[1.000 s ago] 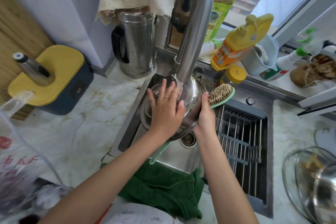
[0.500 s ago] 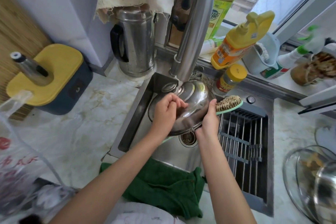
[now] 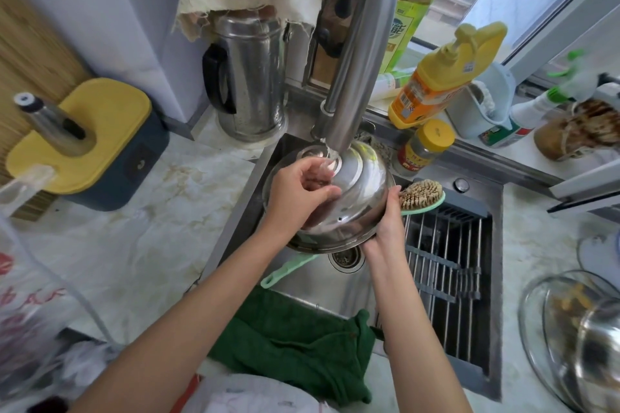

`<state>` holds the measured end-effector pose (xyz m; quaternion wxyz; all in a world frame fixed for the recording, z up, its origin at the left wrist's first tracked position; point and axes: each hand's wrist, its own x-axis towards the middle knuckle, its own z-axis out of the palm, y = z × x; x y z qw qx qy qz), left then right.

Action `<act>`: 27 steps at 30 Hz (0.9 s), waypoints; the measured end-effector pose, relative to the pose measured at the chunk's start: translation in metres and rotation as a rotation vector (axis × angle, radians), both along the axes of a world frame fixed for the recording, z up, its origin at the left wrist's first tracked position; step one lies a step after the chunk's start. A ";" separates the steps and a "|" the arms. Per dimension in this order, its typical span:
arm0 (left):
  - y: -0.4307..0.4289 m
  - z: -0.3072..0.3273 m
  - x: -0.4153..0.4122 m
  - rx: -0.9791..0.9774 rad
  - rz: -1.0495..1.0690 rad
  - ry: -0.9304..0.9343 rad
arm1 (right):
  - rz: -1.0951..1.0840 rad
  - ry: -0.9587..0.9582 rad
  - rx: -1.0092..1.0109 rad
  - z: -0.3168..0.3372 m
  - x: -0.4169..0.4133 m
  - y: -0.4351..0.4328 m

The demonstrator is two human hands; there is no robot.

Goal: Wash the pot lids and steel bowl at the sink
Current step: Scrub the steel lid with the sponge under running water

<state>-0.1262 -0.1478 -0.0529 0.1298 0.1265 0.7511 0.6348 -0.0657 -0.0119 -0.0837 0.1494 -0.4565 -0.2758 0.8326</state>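
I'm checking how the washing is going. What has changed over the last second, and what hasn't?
The left hand, spread flat on the steel lid a second ago, has curled its fingers against the lid's dome, just below the tap. Nothing was picked up or let go. The right hand still grips the lid's rim together with the brush, over the sink.

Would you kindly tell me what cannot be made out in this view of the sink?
- Steel lid: underside faces away from the head camera; left hand covers part of its top.
- Brush: mid-handle hidden behind the lid; whether the right hand grips it is unclear.
- Glass lid, lower right: cut off by the frame edge, blurred.
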 end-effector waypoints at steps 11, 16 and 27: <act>-0.053 -0.044 0.009 -0.415 -0.528 0.576 | -0.060 -0.015 -0.022 -0.005 -0.003 0.007; -0.022 -0.033 0.022 -0.424 -0.567 0.662 | -0.016 -0.012 0.021 -0.004 -0.003 0.003; -0.026 -0.045 0.046 -0.379 -0.401 0.452 | -0.099 -0.076 0.056 0.000 0.000 0.008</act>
